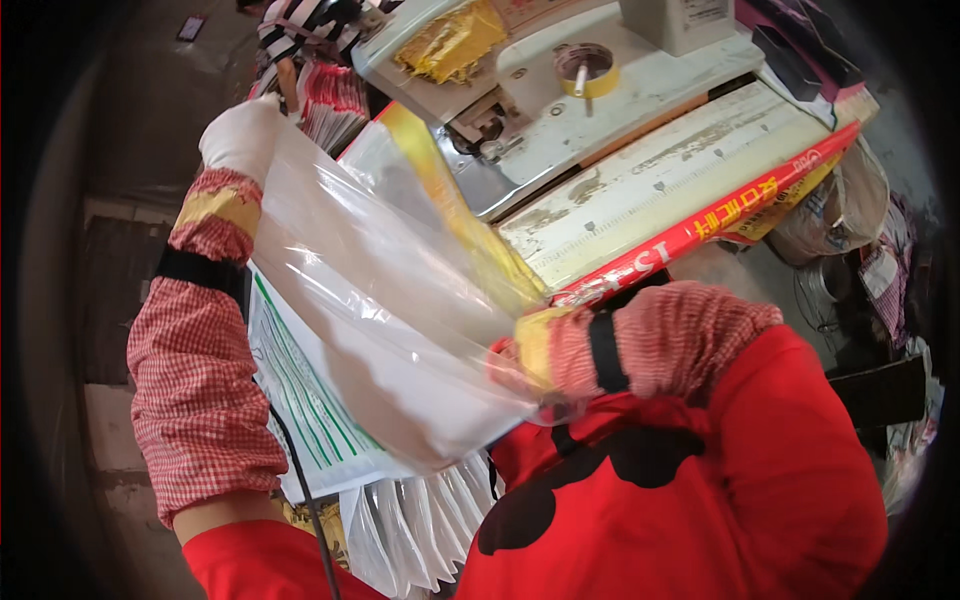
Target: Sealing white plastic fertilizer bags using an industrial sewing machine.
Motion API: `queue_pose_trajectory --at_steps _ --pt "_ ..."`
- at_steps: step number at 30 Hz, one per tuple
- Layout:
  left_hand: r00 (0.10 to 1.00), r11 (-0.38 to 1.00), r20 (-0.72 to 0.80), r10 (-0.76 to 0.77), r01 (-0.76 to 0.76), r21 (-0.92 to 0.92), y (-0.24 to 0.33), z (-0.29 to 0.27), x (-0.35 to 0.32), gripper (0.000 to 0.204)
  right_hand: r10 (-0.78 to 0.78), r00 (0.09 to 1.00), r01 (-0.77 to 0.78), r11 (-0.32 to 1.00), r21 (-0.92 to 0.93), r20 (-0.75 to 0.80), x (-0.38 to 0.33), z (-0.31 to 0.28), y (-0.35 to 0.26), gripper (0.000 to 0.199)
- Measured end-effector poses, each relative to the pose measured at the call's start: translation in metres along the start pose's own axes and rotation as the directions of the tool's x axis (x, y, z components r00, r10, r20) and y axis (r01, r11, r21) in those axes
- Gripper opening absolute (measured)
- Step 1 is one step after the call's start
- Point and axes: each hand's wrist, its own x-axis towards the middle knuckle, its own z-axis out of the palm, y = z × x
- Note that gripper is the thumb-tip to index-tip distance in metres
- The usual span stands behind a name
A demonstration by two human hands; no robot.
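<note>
A large clear plastic bag (pixel 375 300) spans the middle, slack and shiny, from upper left to lower right. My left hand (pixel 240 140), in a white glove, is closed on its far upper edge. My right hand (pixel 508 368) is at the bag's near right end; blur and the film hide its fingers. Beneath the film lies a white sack (pixel 310 390) with green print lines. Clear pleated plastic bags (pixel 415 525) hang in a stack below it. A yellow band (pixel 440 190) shows along the bag's far side.
Beyond the bag stands a sewing machine (pixel 480 150) with a roll of tape (pixel 587 70) on top. Its table edge (pixel 700 225) is covered in red printed strip. Another person (pixel 290 40) in stripes is at the far left, near stacked red-edged sacks (pixel 333 100). A filled clear sack (pixel 835 205) stands right.
</note>
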Motion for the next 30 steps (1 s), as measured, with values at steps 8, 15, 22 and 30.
queue_pose_trajectory --at_steps 8,15,22,30 --pt "0.998 0.998 -0.038 0.047 -0.049 -0.047 0.003 0.017 -0.013 0.031 0.102 0.649 -0.287 0.951 -0.118 -0.754 -0.051 -0.074 0.05 0.053" --pt "0.999 0.994 -0.033 0.011 -0.014 -0.106 0.02 0.023 -0.012 0.038 0.106 0.877 -0.221 0.955 -0.198 -0.468 -0.026 -0.097 0.047 0.047" --pt "0.997 0.994 -0.033 0.069 -0.072 -0.085 0.027 0.029 -0.01 0.04 0.423 0.906 -0.389 0.858 0.335 -0.03 -0.027 -0.057 0.029 0.045" --pt "0.996 0.939 0.093 0.008 0.025 -0.344 -0.016 0.044 0.023 0.026 0.198 0.974 -0.162 0.947 -0.277 0.107 0.008 -0.062 0.035 0.038"
